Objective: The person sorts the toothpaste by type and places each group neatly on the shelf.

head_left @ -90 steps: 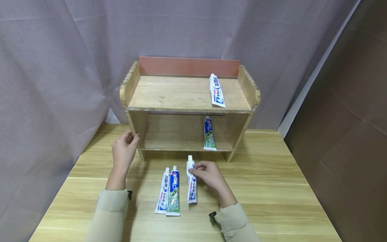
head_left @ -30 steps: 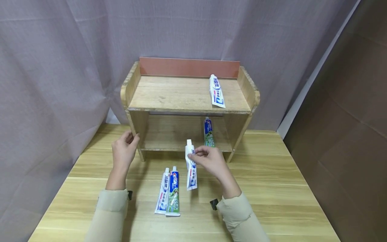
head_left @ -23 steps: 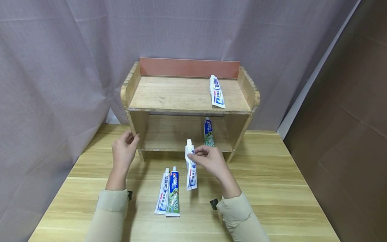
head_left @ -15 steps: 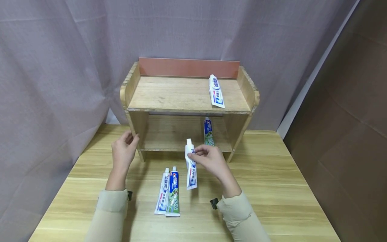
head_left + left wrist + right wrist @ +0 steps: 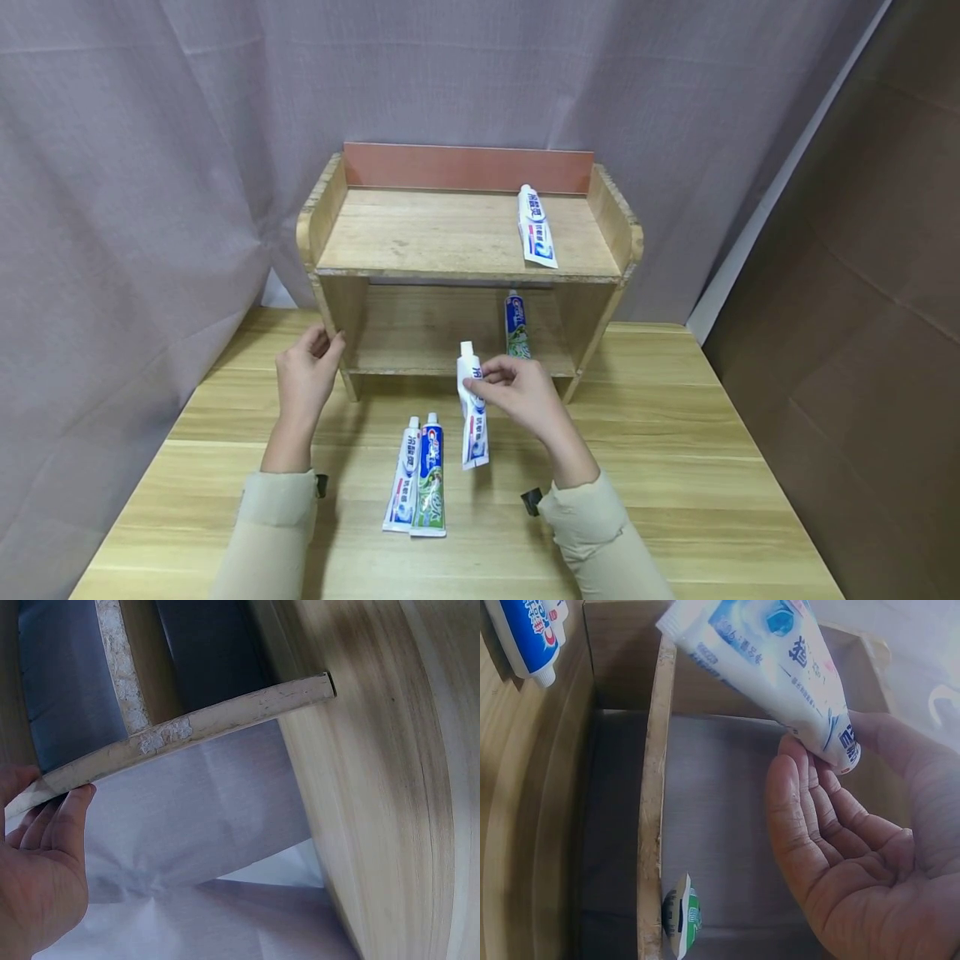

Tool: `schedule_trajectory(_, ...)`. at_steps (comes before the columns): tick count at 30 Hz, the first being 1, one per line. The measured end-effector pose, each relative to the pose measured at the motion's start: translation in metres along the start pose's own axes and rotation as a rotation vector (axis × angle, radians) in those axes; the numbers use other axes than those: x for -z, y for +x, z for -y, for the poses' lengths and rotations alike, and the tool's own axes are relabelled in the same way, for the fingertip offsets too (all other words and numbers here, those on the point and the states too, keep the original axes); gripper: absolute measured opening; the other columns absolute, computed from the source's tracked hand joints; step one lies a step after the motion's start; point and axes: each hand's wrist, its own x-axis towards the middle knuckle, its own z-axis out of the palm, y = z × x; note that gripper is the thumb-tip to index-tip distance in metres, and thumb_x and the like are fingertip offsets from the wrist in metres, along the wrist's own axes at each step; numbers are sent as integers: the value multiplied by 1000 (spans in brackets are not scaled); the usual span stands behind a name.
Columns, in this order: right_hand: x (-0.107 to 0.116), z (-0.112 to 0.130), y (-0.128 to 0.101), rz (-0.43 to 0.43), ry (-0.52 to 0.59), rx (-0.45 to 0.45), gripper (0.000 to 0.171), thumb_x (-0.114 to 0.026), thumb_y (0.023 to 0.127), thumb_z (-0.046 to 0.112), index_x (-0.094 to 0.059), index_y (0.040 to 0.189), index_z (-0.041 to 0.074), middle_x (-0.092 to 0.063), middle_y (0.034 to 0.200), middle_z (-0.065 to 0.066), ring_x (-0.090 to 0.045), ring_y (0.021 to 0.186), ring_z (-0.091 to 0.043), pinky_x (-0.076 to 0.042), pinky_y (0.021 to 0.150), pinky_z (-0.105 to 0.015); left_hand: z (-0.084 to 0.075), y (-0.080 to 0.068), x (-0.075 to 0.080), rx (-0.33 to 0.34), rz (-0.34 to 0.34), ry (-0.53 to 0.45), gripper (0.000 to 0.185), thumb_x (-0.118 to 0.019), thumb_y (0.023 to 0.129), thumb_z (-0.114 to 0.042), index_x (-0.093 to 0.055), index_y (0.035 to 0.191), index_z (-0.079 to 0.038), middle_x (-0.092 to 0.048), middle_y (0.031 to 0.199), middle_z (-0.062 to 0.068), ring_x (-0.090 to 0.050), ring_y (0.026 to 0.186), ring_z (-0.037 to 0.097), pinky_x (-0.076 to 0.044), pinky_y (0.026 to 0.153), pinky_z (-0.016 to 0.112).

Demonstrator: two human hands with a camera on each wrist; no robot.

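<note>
My left hand (image 5: 306, 371) pinches the front edge of the left side panel (image 5: 232, 714) of a small two-tier wooden shelf (image 5: 420, 237). Thumb and fingers lie on either side of the board in the left wrist view. In my right hand (image 5: 528, 400) a white toothpaste tube (image 5: 473, 437) is pinched near its upper part, cap pointing up and away, held above the table in front of the lower tier. On the table to its left, another white toothpaste tube (image 5: 403, 487) lies side by side with a blue-and-green toothpaste tube (image 5: 431, 483).
One white toothpaste tube (image 5: 536, 229) lies on the upper tier, right of centre. Below it, a blue-and-green tube (image 5: 516, 325) lies on the lower tier, partly hidden by my right hand. A grey curtain (image 5: 450, 75) hangs behind; a brown panel (image 5: 847, 275) stands at right.
My right hand has raised the white toothpaste tube off the table and carried it forward toward the shelf, creeping slightly further lately. The left hand stays at the side panel.
</note>
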Motion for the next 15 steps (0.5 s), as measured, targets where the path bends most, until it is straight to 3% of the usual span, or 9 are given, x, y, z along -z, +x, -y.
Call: schedule_trajectory(15,4,8,3,9,-27,-8,31,-83,82,35,-73,99,11,-72,89,-1,-68,80,-19,-62,68,-34,-1,0,0,15,4,-1,23,-70,95,-21,-74,109,-3,-73,106,20,-73,99,34,-62,84,37)
